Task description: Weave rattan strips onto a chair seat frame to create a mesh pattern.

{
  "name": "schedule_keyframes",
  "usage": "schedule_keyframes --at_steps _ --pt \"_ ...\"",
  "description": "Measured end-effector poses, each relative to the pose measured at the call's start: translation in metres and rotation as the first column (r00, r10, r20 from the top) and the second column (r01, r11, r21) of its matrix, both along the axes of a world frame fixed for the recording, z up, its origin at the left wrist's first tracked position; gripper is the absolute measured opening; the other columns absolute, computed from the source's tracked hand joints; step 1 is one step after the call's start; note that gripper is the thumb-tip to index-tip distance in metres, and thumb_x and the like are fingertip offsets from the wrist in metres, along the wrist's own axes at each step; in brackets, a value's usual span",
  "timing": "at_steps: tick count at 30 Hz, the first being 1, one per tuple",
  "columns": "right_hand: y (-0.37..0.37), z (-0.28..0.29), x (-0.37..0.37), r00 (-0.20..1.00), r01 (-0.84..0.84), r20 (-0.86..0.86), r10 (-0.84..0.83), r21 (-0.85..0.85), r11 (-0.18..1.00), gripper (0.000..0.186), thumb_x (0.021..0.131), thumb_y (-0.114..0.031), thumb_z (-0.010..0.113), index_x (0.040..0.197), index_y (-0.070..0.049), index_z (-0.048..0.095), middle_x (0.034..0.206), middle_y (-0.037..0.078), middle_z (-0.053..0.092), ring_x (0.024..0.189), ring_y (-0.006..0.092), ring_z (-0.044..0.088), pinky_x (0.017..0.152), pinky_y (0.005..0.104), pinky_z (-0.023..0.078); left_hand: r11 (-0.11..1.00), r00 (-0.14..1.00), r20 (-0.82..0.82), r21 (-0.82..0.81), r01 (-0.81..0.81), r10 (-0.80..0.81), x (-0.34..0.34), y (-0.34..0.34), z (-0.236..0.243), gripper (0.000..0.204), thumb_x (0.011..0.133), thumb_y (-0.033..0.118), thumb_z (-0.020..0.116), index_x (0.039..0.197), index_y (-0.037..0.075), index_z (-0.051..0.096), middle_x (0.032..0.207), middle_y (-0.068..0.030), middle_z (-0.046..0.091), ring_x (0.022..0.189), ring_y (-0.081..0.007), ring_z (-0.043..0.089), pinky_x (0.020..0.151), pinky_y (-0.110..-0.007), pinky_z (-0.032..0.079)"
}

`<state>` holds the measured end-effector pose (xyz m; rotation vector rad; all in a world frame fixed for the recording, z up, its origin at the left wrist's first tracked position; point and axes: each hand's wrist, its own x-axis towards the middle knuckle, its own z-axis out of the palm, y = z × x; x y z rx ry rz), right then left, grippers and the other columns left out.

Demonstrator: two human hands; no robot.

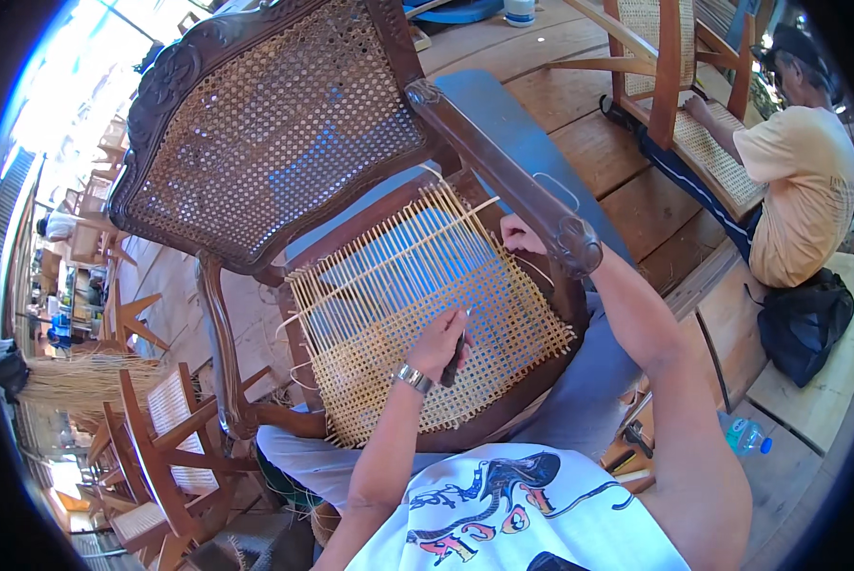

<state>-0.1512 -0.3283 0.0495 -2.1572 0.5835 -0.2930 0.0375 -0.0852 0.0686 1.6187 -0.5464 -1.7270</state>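
Spanning a dark chair frame (505,173), half-latticed tan cane seat (410,306)

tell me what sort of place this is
Probably a chair-making or caning workshop: a carved chair with a partly woven cane seat is in front, a co-worker sits at another wooden chair, and a bundle of loose strands shows at left.

The cane seat (417,293) is being flanked by the left armrest (215,333) and right armrest (505,171), and backed by the armchair backrest (289,133). Over the seat's middle, a tool (453,365) is being held in the left hand (435,346); the right hand (524,235) is being kept at its right edge. Chair frames (153,447) are being seen far left; at right, a bag (807,325) is being flanked by a co-worker (798,195) behind and a bottle (746,435) before.
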Motion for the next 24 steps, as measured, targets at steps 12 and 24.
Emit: schedule_keyframes --at_steps 12,24 --pt "0.013 0.043 0.014 0.999 -0.045 -0.02 0.044 -0.08 0.996 0.014 0.084 -0.017 0.07 0.08 -0.006 0.063 0.073 0.008 0.064 0.071 0.0188 0.063 0.067 0.0339 0.047 0.961 0.829 0.533 -0.093 0.26 -0.172 0.025 -0.048 0.014 0.034 0.105 0.031 0.046 0.123 0.006 0.06 0.082 -0.0062 0.07 0.054 -0.0095 0.063 0.049 -0.027 0.053" --pt "-0.004 -0.024 0.016 0.999 -0.033 -0.022 0.032 -0.049 0.998 0.01 0.087 -0.012 0.066 0.081 -0.005 0.062 0.069 0.006 0.062 0.068 0.0196 0.061 0.063 0.0349 0.046 0.917 0.547 0.817 -0.061 0.395 -0.181 0.039 -0.069 -0.022 0.03 0.1 0.033 0.054 0.107 0.006 0.065 0.074 -0.0115 0.07 0.059 -0.0203 0.068 0.053 -0.036 0.052"
